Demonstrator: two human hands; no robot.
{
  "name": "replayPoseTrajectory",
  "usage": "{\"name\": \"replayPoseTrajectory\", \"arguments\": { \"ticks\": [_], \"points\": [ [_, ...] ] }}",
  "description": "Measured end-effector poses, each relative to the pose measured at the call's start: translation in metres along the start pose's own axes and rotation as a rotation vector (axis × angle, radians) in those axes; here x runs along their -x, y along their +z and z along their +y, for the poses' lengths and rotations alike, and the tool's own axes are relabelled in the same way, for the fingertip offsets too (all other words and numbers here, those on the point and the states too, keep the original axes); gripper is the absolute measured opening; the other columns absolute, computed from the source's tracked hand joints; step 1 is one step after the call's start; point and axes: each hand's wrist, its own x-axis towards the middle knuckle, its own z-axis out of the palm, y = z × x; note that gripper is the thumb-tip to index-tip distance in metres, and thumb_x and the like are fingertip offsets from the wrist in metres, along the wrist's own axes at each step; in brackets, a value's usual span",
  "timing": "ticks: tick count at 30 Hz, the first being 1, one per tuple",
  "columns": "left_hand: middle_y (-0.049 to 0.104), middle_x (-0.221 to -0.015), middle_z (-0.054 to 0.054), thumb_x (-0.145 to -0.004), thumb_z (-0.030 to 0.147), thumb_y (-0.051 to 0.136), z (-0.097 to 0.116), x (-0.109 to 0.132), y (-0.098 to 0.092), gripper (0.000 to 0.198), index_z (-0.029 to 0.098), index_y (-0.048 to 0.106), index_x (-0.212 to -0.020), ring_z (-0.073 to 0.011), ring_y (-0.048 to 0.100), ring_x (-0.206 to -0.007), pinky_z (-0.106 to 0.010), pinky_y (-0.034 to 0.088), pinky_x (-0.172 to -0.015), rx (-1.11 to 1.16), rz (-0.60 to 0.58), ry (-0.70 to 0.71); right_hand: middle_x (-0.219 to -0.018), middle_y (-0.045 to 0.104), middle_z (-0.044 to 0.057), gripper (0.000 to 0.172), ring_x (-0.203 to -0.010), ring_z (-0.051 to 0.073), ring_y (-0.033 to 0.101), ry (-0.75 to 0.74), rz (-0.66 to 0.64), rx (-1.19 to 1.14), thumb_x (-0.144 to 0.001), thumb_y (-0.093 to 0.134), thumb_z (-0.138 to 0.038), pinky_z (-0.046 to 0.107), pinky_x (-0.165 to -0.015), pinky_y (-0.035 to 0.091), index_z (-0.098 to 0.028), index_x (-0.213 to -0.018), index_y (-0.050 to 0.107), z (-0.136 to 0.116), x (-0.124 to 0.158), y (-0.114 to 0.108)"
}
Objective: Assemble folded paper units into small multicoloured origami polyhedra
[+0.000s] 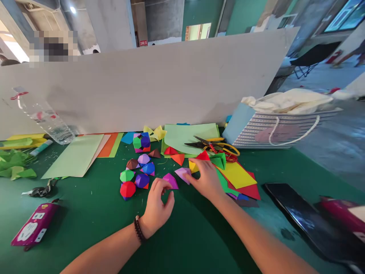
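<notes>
My left hand (pixel 159 203), with a dark bead bracelet, is beside a magenta folded paper piece (pixel 170 180). Its fingers are curled, with a gap between them and the thumb, and nothing shows in it. My right hand (pixel 207 179) has its thumb at the edge of a lilac folded paper piece (pixel 181 174); its fingers are spread near a yellow folded piece (pixel 193 166) and a red one (pixel 203 155). To the left stand faceted paper shapes, among them a red one (pixel 127 189), a green one (pixel 127 175) and a blue one (pixel 148 168).
Scissors (pixel 216 146) lie behind my right hand, near yellow paper (pixel 238 175). Pale green sheets (pixel 74 156) lie at left, near a plastic bottle (pixel 47 116). A purple packet (pixel 35 224), a phone (pixel 299 217) and a paper bag (pixel 273 127) are also there, below a board (pixel 142 87).
</notes>
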Motion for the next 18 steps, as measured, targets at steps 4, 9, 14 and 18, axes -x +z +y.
{"name": "replayPoseTrajectory", "arguments": {
  "ticks": [4,9,14,18],
  "points": [
    [0.055,-0.092,-0.005,-0.080,0.006,0.049,-0.001,0.004,0.003,0.019,0.020,0.050,-0.092,-0.0168,0.052,-0.083,-0.029,0.046,-0.072,0.031,-0.045,0.028,-0.101,0.070,0.010,0.053,-0.104,0.033,0.054,-0.089,-0.142,0.239,-0.079,0.066,-0.038,0.045,-0.082,0.043,-0.020,-0.127,0.053,-0.006,0.007,0.006],
    [0.056,-0.095,-0.007,-0.078,0.005,0.050,0.001,0.009,0.005,0.023,0.020,0.051,-0.095,-0.0191,0.054,-0.090,-0.032,0.048,-0.077,0.053,-0.091,0.109,-0.096,0.072,0.009,0.047,-0.098,0.032,0.056,-0.124,-0.150,0.328,-0.082,0.062,-0.034,0.042,-0.077,0.040,-0.018,-0.125,0.054,-0.005,0.010,0.008],
    [0.057,-0.094,-0.007,-0.078,0.005,0.050,-0.002,0.008,0.009,0.024,0.019,0.052,-0.096,-0.0179,0.055,-0.087,-0.031,0.049,-0.075,0.062,-0.092,0.067,-0.095,0.073,0.007,0.047,-0.094,0.029,0.058,-0.134,-0.078,0.296,-0.083,0.062,-0.041,0.039,-0.078,0.038,-0.019,-0.123,0.055,-0.003,0.010,0.005],
    [0.058,-0.093,-0.007,-0.077,0.006,0.051,-0.002,0.007,0.013,0.023,0.018,0.054,-0.096,-0.0175,0.056,-0.086,-0.030,0.050,-0.074,0.070,-0.117,0.129,-0.096,0.072,0.007,0.036,-0.095,0.027,0.058,-0.085,0.020,0.268,-0.087,0.058,-0.040,0.037,-0.081,0.040,-0.018,-0.115,0.061,0.008,0.003,0.004]
  ]
}}
